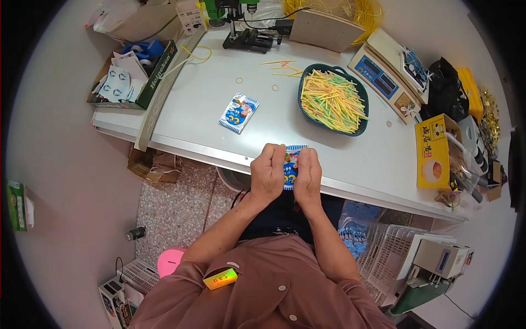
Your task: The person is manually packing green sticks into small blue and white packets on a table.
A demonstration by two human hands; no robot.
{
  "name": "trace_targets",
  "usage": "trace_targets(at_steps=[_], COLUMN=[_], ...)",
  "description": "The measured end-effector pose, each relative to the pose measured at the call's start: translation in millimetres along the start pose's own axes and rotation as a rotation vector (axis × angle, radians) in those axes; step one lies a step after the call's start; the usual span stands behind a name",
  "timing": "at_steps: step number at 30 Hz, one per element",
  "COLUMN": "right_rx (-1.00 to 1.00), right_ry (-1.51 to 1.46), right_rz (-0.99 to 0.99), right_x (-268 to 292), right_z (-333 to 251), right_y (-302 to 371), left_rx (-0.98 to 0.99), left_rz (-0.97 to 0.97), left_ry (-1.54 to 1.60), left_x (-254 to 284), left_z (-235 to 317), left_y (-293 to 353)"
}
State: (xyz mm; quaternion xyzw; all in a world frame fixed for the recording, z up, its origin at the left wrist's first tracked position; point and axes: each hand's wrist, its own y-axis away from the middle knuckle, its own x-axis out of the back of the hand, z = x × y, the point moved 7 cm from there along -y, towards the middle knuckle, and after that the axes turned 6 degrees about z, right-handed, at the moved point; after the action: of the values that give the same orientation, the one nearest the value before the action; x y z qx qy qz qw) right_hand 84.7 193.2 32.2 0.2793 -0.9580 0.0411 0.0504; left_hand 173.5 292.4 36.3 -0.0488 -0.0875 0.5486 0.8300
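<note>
Both my hands grip one small blue-and-white printed packet [290, 170] over the table's front edge. My left hand [268, 171] is closed on its left side, and my right hand [308, 174] on its right side. The fingertips are hidden behind the packet. A similar packet [239, 113] lies flat on the white table [186, 115], ahead and to the left of my hands. Beyond my right hand stands a dark green basket [303, 112] heaped with thin yellow, green and pinkish sticks [334, 101]. A few loose sticks [286, 68] lie left of the basket, near two small rings [275, 88].
A digital scale [378, 77] stands right of the basket, with a yellow carton [432, 156] nearer me. At the far left is an open box of papers [129, 82] beside a long metal strip [159, 104]. A small drill press [246, 38] stands at the back.
</note>
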Motion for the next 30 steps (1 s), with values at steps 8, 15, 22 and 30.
trace_targets(at_steps=[8, 15, 22, 30], right_rx=[0.208, 0.366, 0.040, -0.020], right_ry=[0.162, 0.325, -0.055, -0.068], right_rz=[-0.062, -0.183, -0.090, -0.153], right_x=[-7.5, -9.9, -4.4, -31.4], right_z=[-22.3, -51.7, -18.8, -15.5], right_y=[5.4, 1.4, -11.8, -12.8], left_rx=[0.289, 0.112, 0.026, 0.110], left_rz=[0.073, 0.062, 0.081, 0.202], left_ry=[0.213, 0.034, 0.176, 0.042], left_x=[4.5, 10.0, 7.5, 36.5], left_z=[-21.2, 5.5, 16.1, 4.5], left_y=[2.0, 2.1, -3.3, -28.8])
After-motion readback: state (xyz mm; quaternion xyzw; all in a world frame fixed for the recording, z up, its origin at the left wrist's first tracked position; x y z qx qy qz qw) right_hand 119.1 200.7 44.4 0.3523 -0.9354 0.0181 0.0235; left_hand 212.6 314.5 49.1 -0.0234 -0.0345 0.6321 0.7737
